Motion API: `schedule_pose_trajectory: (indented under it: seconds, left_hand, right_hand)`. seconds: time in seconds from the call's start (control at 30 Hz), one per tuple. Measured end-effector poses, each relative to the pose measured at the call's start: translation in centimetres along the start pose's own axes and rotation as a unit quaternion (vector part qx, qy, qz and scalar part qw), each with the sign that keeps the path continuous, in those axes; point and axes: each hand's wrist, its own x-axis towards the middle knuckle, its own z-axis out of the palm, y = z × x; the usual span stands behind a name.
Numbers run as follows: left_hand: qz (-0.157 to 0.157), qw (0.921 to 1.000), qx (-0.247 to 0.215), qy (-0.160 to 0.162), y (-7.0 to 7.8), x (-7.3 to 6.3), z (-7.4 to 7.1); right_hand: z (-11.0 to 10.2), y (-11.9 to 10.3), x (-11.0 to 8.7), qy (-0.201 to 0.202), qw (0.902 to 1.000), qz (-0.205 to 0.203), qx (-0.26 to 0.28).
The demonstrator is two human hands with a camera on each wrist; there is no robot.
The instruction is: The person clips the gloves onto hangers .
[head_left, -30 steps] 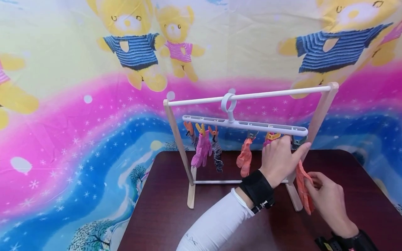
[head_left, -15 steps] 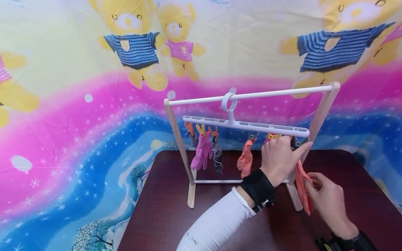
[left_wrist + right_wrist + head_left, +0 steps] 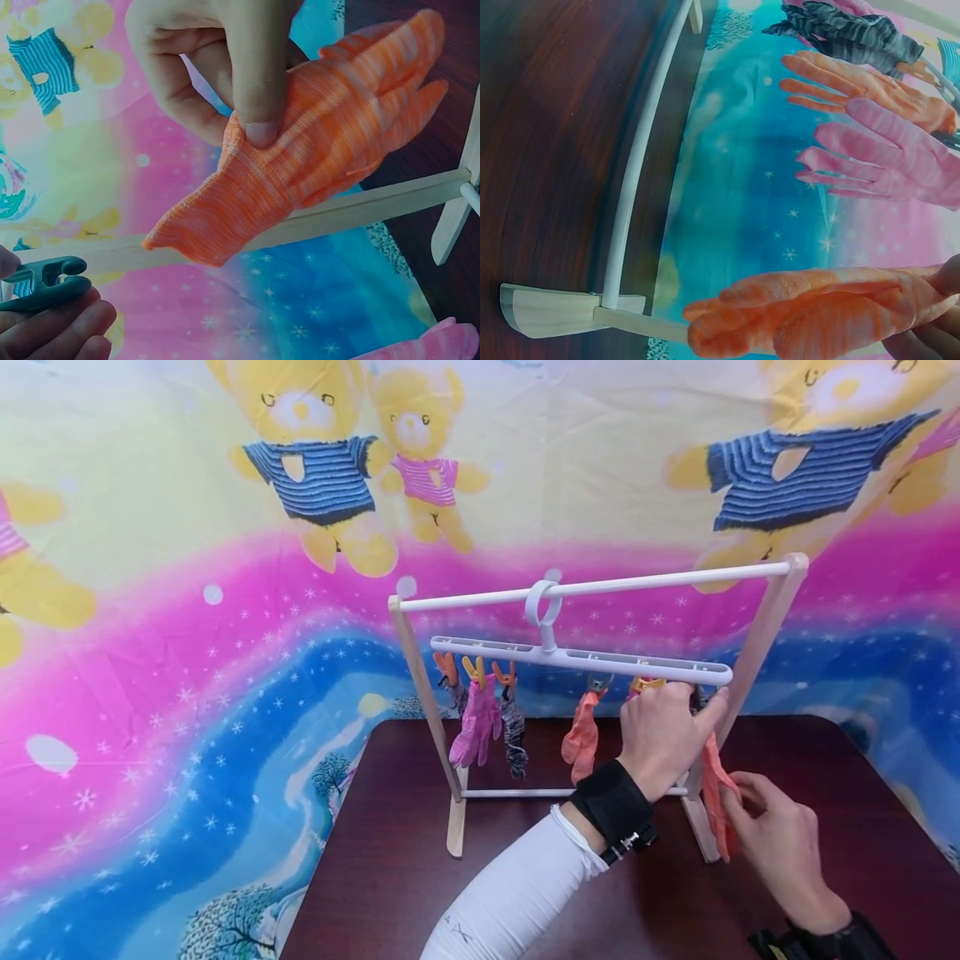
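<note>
My left hand (image 3: 660, 735) is at the right end of the white hanger (image 3: 637, 667). Its fingers pinch a green clothespin (image 3: 52, 283), whose jaws stand apart in the left wrist view. Just below, my right hand (image 3: 780, 843) holds an orange knitted glove (image 3: 262, 165) between thumb and fingers. The cuff points toward the clothespin, with a gap between them in the left wrist view; the glove's fingers hang downward. In the head view my left hand hides most of the clothespin.
From the hanger's clothespins hang a pink glove (image 3: 476, 727), a grey striped glove (image 3: 515, 739) and another orange glove (image 3: 581, 739). A second pink glove (image 3: 885, 154) hangs near my hands. The wooden rack (image 3: 761, 635) stands on a dark table (image 3: 367, 877) before a printed cloth.
The hanger has shifted slightly left, and my left hand with it. The orange glove and my right hand have also moved a little left. Both grips look the same.
</note>
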Motion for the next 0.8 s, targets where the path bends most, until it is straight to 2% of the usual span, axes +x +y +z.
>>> schedule_pose_trajectory:
  seconds: [0.17,0.27,0.57,0.8]
  left_hand:
    - [-0.002,0.9997,-0.022,-0.011,0.0,0.1,-0.2]
    - [-0.002,0.9997,-0.019,-0.012,0.0,0.2,-0.2]
    - [0.006,1.0,0.0,-0.004,-0.1,0.3,-0.1]
    - [0.004,0.9999,0.006,-0.013,0.0,0.1,-0.2]
  right_hand:
    - [0.0,-0.1,0.0,0.03,0.9992,-0.022,0.017]
    - [-0.2,-0.1,0.1,0.046,0.9982,-0.033,0.023]
    - [-0.3,-0.6,0.6,0.054,0.9966,-0.054,0.032]
    - [-0.6,-1.3,1.2,0.052,0.9963,-0.058,0.037]
